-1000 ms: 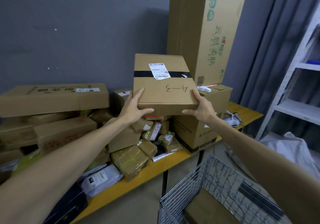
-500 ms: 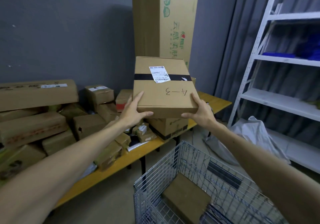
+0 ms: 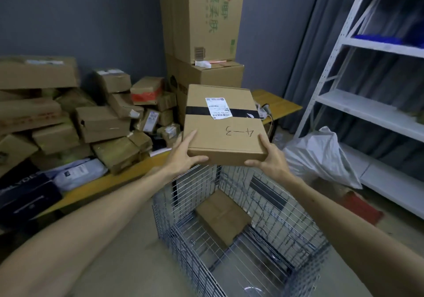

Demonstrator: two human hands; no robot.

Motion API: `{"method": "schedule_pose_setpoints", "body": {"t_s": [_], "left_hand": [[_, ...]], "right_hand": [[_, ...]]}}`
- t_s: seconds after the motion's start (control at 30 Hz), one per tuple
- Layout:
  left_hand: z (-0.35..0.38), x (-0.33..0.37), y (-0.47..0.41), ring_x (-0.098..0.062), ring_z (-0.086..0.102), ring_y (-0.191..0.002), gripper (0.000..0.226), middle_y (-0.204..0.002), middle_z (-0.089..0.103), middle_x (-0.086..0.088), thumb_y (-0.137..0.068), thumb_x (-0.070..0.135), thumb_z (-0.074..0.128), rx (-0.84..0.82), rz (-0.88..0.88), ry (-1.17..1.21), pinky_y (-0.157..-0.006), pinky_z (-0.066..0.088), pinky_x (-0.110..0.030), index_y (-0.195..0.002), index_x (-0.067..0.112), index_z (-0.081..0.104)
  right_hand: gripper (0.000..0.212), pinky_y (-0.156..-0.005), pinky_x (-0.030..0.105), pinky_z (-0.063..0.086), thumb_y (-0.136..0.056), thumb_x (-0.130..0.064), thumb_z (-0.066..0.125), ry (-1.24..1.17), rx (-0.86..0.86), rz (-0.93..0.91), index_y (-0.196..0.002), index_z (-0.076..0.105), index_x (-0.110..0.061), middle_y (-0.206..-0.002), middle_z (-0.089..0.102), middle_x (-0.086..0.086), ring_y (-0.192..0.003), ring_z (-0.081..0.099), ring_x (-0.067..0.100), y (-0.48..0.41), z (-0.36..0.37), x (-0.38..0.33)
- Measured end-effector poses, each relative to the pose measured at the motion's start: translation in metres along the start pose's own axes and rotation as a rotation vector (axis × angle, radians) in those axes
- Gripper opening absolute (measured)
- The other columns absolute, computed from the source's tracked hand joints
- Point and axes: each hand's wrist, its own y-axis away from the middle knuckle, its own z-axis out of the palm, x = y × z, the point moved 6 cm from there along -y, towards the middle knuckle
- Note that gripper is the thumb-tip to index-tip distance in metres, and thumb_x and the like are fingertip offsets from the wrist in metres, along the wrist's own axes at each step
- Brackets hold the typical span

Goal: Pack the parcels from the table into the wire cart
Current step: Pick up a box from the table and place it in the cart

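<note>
Since a second ago the view and the carried parcel have swung rightward away from the table (image 3: 98,185), so that the load now hangs above the far end of the wire cart (image 3: 298,223) rather than over the heap; by my judgement the carry is nearly over and lowering is what remains. At far left the pile of parcels (image 3: 98,124) lies jumbled on the table, with many items yet to be packed, so the task as a whole looks early. Moving right, the left hand (image 3: 183,156) grips the near left corner of the flat box (image 3: 223,124), fingers up its side and thumb across the near edge. That box is brown cardboard, shallow and wide, held roughly level, banded by black tape with a white shipping label over it and "4-3" handwritten on the lid; it appears clean and undented. At its near right corner the right hand (image 3: 269,161) clamps it likewise, thumb on top and fingers curled beneath. Below, one brown carton (image 3: 224,216) already lies flat on the cart floor, with bare floor around it. Further right stands a white shelf unit (image 3: 378,113).
</note>
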Motion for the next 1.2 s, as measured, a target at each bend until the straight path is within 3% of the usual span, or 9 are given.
{"method": "schedule_pose_setpoints", "body": {"t_s": [0.43, 0.57, 0.73, 0.8, 0.93, 1.2], "left_hand": [[0.088, -0.085, -0.026, -0.024, 0.018, -0.148, 0.096, -0.165, 0.005, 0.002, -0.082, 0.039, 0.077, -0.117, -0.135, 0.071, -0.118, 0.026, -0.052, -0.156, 0.038, 0.017], [0.110, -0.123, -0.031, -0.021, 0.017, -0.147, 0.095, -0.163, 0.009, 0.004, -0.082, 0.038, 0.077, -0.158, -0.186, 0.136, -0.116, 0.025, -0.049, -0.156, 0.036, 0.017], [0.133, -0.161, -0.029, -0.025, 0.012, -0.150, 0.098, -0.164, 0.005, 0.005, -0.078, 0.044, 0.077, -0.206, -0.275, 0.166, -0.116, 0.023, -0.061, -0.155, 0.045, 0.016], [0.141, -0.175, -0.027, -0.024, 0.011, -0.151, 0.098, -0.164, 0.004, 0.006, -0.077, 0.045, 0.077, -0.214, -0.314, 0.184, -0.115, 0.025, -0.062, -0.153, 0.048, 0.015], [0.161, -0.200, -0.017, -0.023, 0.019, -0.149, 0.100, -0.164, 0.007, 0.005, -0.075, 0.048, 0.077, -0.223, -0.386, 0.197, -0.114, 0.030, -0.060, -0.153, 0.050, 0.014], [0.214, -0.238, 0.006, -0.023, 0.023, -0.146, 0.098, -0.162, 0.010, 0.002, -0.079, 0.037, 0.079, -0.170, -0.542, 0.247, -0.116, 0.030, -0.050, -0.155, 0.041, 0.017]], "right_hand": [[0.114, -0.113, 0.044, 0.035, -0.068, -0.036, 0.086, 0.004, -0.107, 0.147, -0.157, 0.016, -0.025, -0.145, 0.041, 0.011, -0.129, 0.040, 0.024, -0.016, 0.065, 0.075], [0.117, -0.114, 0.051, 0.035, -0.065, -0.035, 0.087, 0.016, -0.175, 0.214, -0.157, 0.015, -0.029, -0.147, 0.040, 0.010, -0.132, 0.041, 0.026, -0.028, 0.098, 0.091], [0.117, -0.113, 0.045, 0.035, -0.065, -0.038, 0.085, 0.076, -0.266, 0.323, -0.157, 0.014, -0.034, -0.143, 0.040, 0.010, -0.129, 0.040, 0.026, -0.031, 0.131, 0.115], [0.118, -0.113, 0.049, 0.036, -0.063, -0.042, 0.084, 0.091, -0.314, 0.333, -0.156, 0.012, -0.038, -0.144, 0.039, 0.009, -0.129, 0.041, 0.026, -0.036, 0.143, 0.122], [0.117, -0.113, 0.050, 0.038, -0.064, -0.032, 0.084, 0.070, -0.399, 0.341, -0.155, 0.011, -0.039, -0.148, 0.035, 0.008, -0.129, 0.043, 0.025, -0.040, 0.166, 0.138], [0.120, -0.113, 0.051, 0.037, -0.051, -0.038, 0.080, 0.053, -0.539, 0.354, -0.153, 0.016, -0.044, -0.147, 0.036, 0.010, -0.129, 0.044, 0.027, -0.048, 0.218, 0.195]]}}
